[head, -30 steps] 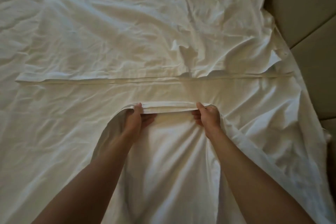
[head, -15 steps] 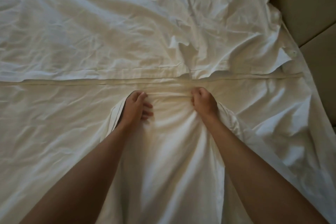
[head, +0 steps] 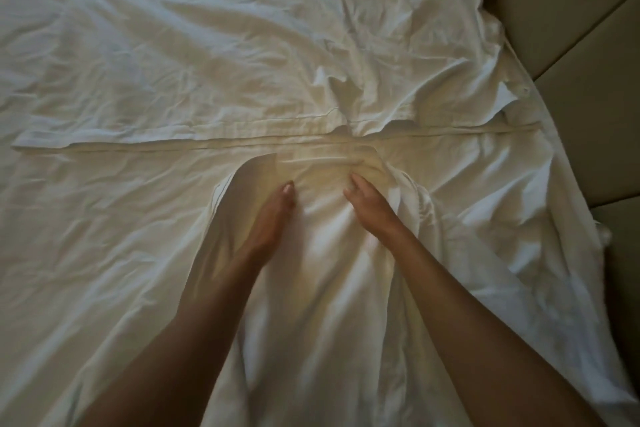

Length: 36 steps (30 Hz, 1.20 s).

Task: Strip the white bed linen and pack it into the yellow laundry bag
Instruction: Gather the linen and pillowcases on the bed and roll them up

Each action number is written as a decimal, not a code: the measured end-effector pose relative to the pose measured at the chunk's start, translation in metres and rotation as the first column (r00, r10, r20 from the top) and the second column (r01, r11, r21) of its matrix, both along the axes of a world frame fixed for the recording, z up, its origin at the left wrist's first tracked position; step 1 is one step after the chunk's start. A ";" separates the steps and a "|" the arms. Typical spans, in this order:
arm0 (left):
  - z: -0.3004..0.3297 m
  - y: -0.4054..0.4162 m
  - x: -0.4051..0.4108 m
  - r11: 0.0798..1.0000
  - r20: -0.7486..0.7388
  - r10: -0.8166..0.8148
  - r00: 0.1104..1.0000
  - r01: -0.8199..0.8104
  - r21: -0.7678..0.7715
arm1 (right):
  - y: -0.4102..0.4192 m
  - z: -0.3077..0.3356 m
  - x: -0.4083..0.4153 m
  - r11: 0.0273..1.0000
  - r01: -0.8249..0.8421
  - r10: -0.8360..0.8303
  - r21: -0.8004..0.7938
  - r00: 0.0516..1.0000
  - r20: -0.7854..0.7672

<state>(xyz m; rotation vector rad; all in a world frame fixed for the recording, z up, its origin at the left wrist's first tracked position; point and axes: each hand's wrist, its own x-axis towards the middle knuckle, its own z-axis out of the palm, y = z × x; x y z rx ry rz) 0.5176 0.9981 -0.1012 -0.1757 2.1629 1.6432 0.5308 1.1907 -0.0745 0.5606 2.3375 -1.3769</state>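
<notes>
- Risk, slippage: neither hand appears to have a firm grip on the crumpled white cotton bed sheet (head: 311,288). A pull started from here would likely slide over the fabric and leave it where it lies.
- Risk, uneven gather: the near fold is bunched into a central ridge between the forearms, while broad panels lie flat to either side. Lifting the ridge alone would probably drag those panels and let them trail off the bed.
- Risk, snagging: the far layer of white linen (head: 242,55) lies beyond a straight hemmed edge (head: 138,146). It cannot be told whether the layers are joined, so one may pull the other.
- Left hand (head: 273,215): fingers extended and together, laid flat on the ridge, pressing rather than gripping. Motion blur limits detail.
- Right hand (head: 370,201): fingers loosely extended, resting on the fabric just beside a raised pleat (head: 401,198). It holds nothing that can be seen.
- Hand spacing: near each other but apart, with a strip of sheet between them.
- Location of linen: all of it is on the bed, spread out and not yet bundled.
- Yellow laundry bag: not visible from here.
- Surroundings: a beige padded headboard panel (head: 571,28) borders the bed at the right.
</notes>
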 end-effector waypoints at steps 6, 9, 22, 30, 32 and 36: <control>0.026 0.016 0.102 0.977 -0.137 -0.155 0.978 0.132 -0.167 | 0.003 0.037 0.110 0.978 0.205 -0.178 0.046 0.926 -0.333; 0.036 0.026 0.146 0.982 -0.177 -0.117 0.977 0.087 -0.169 | 0.014 0.035 0.178 0.940 0.312 -0.232 0.137 0.880 -0.414; 0.040 0.073 0.274 0.980 0.289 -0.196 0.937 0.198 0.021 | 0.049 0.010 0.346 0.340 0.918 -0.920 -0.204 0.370 0.131; 0.033 0.071 0.313 0.989 0.435 -0.149 0.888 0.140 0.052 | 0.054 0.028 0.314 0.165 0.860 -0.829 -0.484 0.387 0.405; 0.033 0.069 0.316 0.992 0.438 -0.128 0.890 0.115 0.055 | 0.049 0.037 0.322 0.220 0.840 -0.859 -0.496 0.408 0.310; 0.042 0.077 0.319 0.987 0.468 -0.052 0.882 -0.025 0.158 | 0.024 0.059 0.356 0.278 0.800 -0.862 -0.532 0.452 0.230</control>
